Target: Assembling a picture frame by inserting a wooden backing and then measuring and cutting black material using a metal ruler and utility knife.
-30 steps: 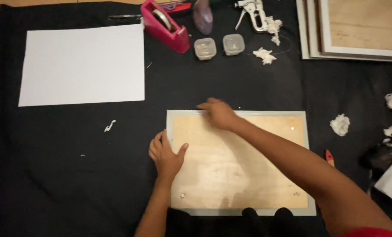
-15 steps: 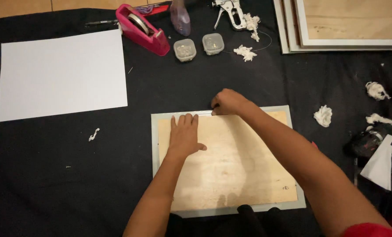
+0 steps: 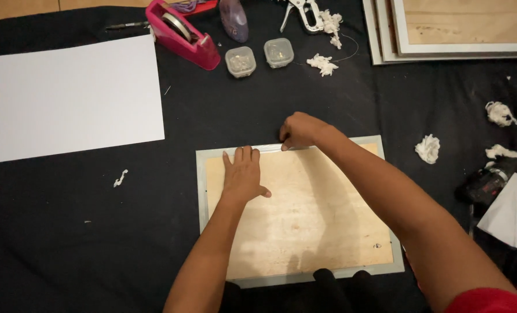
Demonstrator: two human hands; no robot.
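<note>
Pressing flat left hand, fingers together, on frame backing board; right hand fingertips pinching its top edge, needing steady prying.

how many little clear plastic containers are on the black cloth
2. One small clear container sits just right of the pink tape dispenser; the second container is beside it, further right, near a white wad. Others may lie outside the view.
</note>
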